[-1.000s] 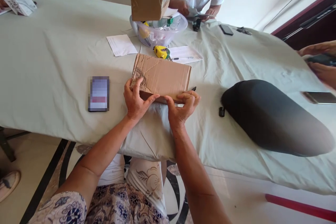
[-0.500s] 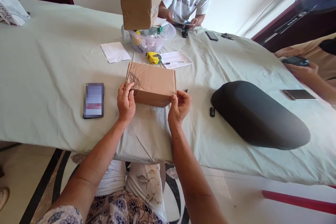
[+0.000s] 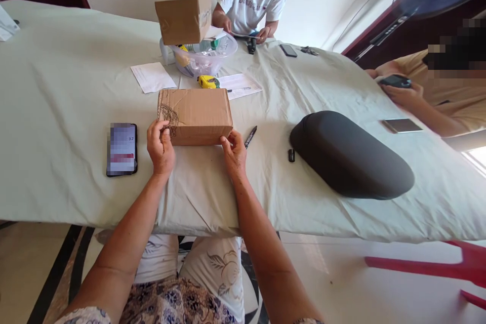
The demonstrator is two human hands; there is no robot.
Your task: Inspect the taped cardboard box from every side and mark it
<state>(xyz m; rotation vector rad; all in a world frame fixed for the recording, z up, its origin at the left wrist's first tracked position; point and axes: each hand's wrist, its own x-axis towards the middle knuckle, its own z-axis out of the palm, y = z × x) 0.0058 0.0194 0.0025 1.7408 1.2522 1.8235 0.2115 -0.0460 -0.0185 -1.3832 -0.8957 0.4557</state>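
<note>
A brown cardboard box with dark scribbled lines on its left end is held between my two hands over the table. My left hand grips its lower left corner, the fingers by the scribble. At the near right corner, my right hand is closed on the box with the thumb in front. A black marker lies just right of my right hand. Further right, a small black cap sits beside a long dark padded seat. Left of the box lies a phone with a lit screen.
Beyond the box are a yellow tape measure, paper sheets and a plastic basin with another cardboard box on top. A person in a white shirt sits opposite; another person's hand holds a device at right.
My view has swung right, so everything appears further left. The box has turned a little and now sits squarer to me. The marker by my right hand shows more fully.
</note>
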